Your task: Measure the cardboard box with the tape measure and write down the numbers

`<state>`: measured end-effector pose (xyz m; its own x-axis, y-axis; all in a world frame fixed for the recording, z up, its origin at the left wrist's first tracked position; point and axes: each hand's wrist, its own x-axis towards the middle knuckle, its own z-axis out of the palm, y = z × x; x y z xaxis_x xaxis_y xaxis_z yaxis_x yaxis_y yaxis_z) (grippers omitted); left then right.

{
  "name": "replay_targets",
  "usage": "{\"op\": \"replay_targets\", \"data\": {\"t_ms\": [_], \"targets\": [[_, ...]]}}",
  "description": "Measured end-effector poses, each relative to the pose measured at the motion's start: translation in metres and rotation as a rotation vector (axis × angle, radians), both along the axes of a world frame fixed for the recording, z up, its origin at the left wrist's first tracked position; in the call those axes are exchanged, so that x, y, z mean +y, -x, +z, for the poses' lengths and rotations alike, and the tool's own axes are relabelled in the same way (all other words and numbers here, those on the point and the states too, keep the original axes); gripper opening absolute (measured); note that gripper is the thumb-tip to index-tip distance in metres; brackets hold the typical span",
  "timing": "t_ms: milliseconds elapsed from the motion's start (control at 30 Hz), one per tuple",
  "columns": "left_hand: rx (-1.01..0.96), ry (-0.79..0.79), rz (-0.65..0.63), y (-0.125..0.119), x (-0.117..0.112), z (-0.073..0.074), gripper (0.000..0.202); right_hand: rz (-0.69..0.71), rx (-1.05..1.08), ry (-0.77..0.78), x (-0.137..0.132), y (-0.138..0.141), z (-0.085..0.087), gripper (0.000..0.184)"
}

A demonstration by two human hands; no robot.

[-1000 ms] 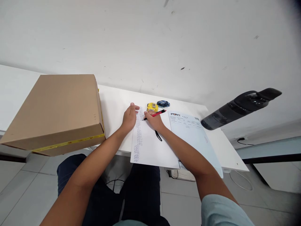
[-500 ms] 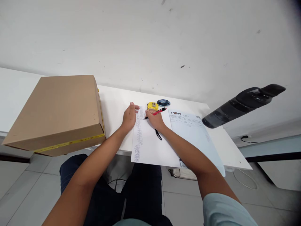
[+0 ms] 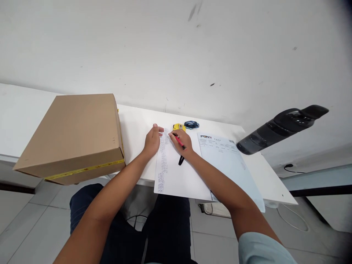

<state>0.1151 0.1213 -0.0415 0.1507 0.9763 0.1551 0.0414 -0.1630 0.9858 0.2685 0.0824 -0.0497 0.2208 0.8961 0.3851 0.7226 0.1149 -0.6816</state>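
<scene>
My right hand is closed around a red and black pen. The pen's tip is by the upper left part of a white sheet of paper, near a column of small handwriting along the sheet's left side. At that sheet's upper left edge rests my left hand, holding nothing, thumb and fingers apart. Just behind my right hand sits a yellow tape measure, partly covered by it. A black strap shows below the right wrist.
Left on the white table stands a cardboard box with yellow tape. A printed sheet lies partly beneath my right forearm. Farther back are a small dark-blue patterned object and, rightward, a black bottle near the wall.
The pen has swung in my right hand: its back end pointed up and right, and now points down and right. My left hand stays by the paper's edge. The view has shifted slightly.
</scene>
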Motion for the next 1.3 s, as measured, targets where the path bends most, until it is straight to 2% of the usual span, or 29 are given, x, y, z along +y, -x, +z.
{"op": "replay_targets", "data": {"t_ms": [33, 100, 233, 300, 467, 533, 700, 767, 833, 933, 1000, 1067, 1133, 1200, 1300], "targets": [[0.001, 0.003, -0.002, 0.000, 0.000, 0.000, 0.073, 0.008, -0.121, 0.013, 0.000, 0.000, -0.001, 0.021], [0.006, 0.009, -0.004, 0.000, -0.001, 0.001, 0.073, 0.012, -0.297, 0.058, 0.001, 0.000, -0.002, 0.031], [0.033, 0.025, -0.011, 0.001, -0.002, 0.002, 0.067, 0.052, -0.473, 0.159, 0.004, 0.001, -0.006, 0.045], [0.052, 0.036, -0.017, 0.002, -0.003, 0.003, 0.066, 0.063, -0.527, 0.154, 0.006, -0.002, -0.007, 0.049], [0.071, 0.043, -0.022, 0.002, -0.004, 0.005, 0.068, -0.065, -0.522, -0.067, 0.017, -0.026, -0.006, 0.046], [0.067, 0.040, -0.018, 0.002, -0.003, 0.004, 0.067, -0.110, -0.517, -0.081, 0.023, -0.037, -0.008, 0.046], [0.065, 0.014, -0.020, 0.004, -0.002, -0.002, 0.059, -0.021, -0.421, 0.038, 0.031, -0.049, -0.018, 0.055], [0.065, -0.016, -0.024, 0.004, -0.004, 0.000, 0.046, 0.003, -0.381, 0.011, 0.030, -0.047, -0.014, 0.051], [0.054, -0.039, -0.027, 0.004, -0.010, 0.005, 0.036, 0.004, -0.353, -0.071, 0.025, -0.040, -0.003, 0.048], [-0.008, -0.032, -0.039, 0.011, -0.032, 0.019, 0.054, 0.069, -0.362, -0.358, 0.006, -0.023, 0.026, 0.054], [-0.070, -0.012, -0.069, 0.025, -0.057, 0.029, 0.053, 0.214, -0.444, -0.577, -0.017, -0.006, 0.047, 0.064], [-0.133, 0.014, -0.116, 0.050, -0.089, 0.037, 0.051, 0.362, -0.533, -0.732, -0.048, 0.013, 0.064, 0.078], [-0.218, 0.069, -0.208, 0.083, -0.126, 0.046, 0.054, 0.482, -0.585, -0.800, -0.083, 0.033, 0.073, 0.087], [-0.241, 0.136, -0.299, 0.117, -0.161, 0.057, 0.052, 0.616, -0.513, -0.768, -0.115, 0.054, 0.076, 0.087], [-0.101, 0.105, -0.252, 0.156, -0.200, 0.075, 0.040, 0.796, -0.093, -0.429, -0.151, 0.086, 0.073, 0.093]]}}
